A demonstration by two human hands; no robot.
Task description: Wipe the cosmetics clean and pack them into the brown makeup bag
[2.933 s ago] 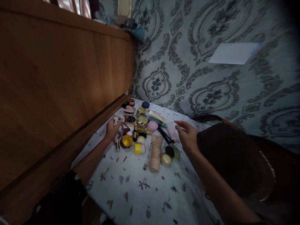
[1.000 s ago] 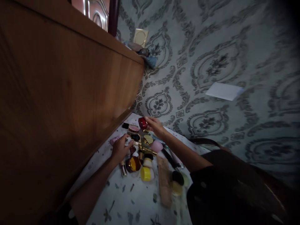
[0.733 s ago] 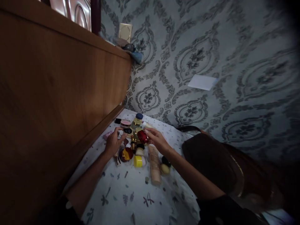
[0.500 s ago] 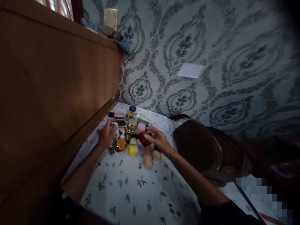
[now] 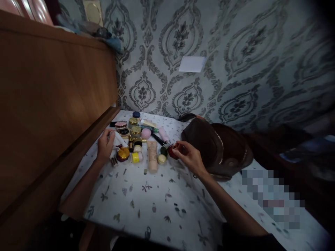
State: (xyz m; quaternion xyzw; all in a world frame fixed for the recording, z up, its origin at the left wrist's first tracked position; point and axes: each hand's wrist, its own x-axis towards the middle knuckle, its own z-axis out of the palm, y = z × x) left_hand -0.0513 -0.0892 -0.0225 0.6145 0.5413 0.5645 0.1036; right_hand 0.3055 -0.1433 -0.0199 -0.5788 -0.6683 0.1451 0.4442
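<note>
Two hands are in view above the patterned cloth of the table (image 5: 146, 209). Your left hand (image 5: 104, 148) has its grip clamped on a white item (image 5: 119, 138), near the amber-lidded jar (image 5: 123, 152); the item's exact nature cannot be told. Your right hand (image 5: 190, 158) has its grip clamped, fingertips on a red container (image 5: 173, 152), at the right edge of the cosmetics, near the dark round lid (image 5: 163, 151) and pale-lidded jar (image 5: 161, 159). Whether the container touches the cloth cannot be told. The beige tube (image 5: 152, 157) lies between your hands. The pink sponge (image 5: 146, 133) lies beyond it. A brown bag (image 5: 202, 146) sits behind your right hand.
</note>
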